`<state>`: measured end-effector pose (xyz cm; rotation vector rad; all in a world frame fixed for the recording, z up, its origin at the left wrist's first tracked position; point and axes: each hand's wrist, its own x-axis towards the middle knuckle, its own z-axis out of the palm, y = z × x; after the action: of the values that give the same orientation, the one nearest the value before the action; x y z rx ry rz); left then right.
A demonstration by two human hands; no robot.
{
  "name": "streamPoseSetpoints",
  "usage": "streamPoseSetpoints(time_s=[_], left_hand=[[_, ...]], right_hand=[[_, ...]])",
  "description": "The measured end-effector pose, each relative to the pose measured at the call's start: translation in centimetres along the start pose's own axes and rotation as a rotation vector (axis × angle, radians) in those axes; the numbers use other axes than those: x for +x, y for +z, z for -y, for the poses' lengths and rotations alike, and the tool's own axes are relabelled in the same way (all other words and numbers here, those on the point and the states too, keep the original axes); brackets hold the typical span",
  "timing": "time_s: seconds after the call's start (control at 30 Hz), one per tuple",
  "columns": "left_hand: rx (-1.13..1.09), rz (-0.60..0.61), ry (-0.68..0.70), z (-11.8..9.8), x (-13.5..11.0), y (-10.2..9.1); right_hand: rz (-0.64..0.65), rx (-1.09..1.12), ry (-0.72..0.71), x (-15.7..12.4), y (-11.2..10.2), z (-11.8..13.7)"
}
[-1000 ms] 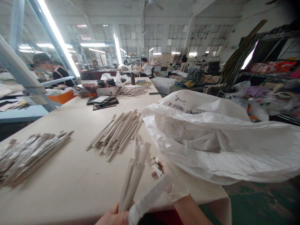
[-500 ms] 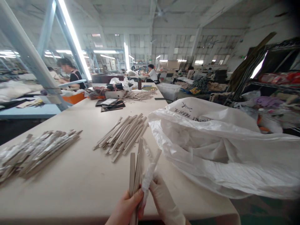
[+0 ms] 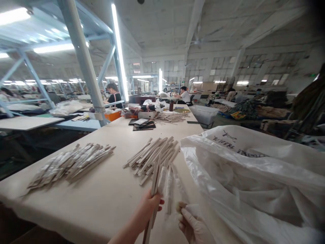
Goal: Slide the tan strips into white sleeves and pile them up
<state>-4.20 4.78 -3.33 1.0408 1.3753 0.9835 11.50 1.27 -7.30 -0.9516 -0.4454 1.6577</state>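
Observation:
My bare left hand (image 3: 149, 207) is closed around a small bundle of flat beige strips (image 3: 156, 178) that stand up from my fist above the table. My right hand (image 3: 191, 223), in a thin white glove, is just to the right and pinches a clear plastic sleeve (image 3: 180, 188) drawn off the strips. Behind the hands lies a loose pile of bare strips (image 3: 152, 157) on the beige table (image 3: 101, 200). Further left lies a pile of strips wrapped in plastic (image 3: 69, 163).
A big white plastic sack (image 3: 254, 176) with handwriting fills the table's right side. Black folders (image 3: 142, 124), a clear bin (image 3: 203, 114) and more strips sit at the far end. Other people work at distant tables. A blue steel post (image 3: 83, 64) stands on the left.
The view has swung up and to the left. My right hand has dropped lower and apart from the bundle, drawing a clear sleeve away, while my left hand still grips the strips.

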Motion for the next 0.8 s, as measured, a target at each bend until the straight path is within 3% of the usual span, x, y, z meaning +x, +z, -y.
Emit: streamPoseSetpoints(time_s=[0.1,0.2,0.4,0.6,0.7,0.8], left_hand=[[0.047,-0.011,0.026,0.0,1.6,0.0],[0.084,0.009,0.034,0.0,1.3,0.2],[0.144,0.278,-0.054,0.6,-2.3,2.6],[0.049,0.239,-0.137,0.7,-3.2,4.6],[-0.015,0.336,-0.251,0.3,-3.4,4.6],[-0.117,0.401,-0.351,0.2,-3.6,4.5]], right_hand=[[-0.035,0.038,-0.028,-0.6,-0.4,0.8],[-0.076,-0.085,-0.153,-1.4,-0.5,1.8],[-0.121,-0.329,-0.345,-1.0,0.1,1.9],[-0.110,-0.086,-0.368,-1.2,-0.5,1.5],[-0.063,0.023,-0.364,-1.7,-0.8,2.0],[-0.104,0.033,-0.327,-1.8,-1.2,2.2]])
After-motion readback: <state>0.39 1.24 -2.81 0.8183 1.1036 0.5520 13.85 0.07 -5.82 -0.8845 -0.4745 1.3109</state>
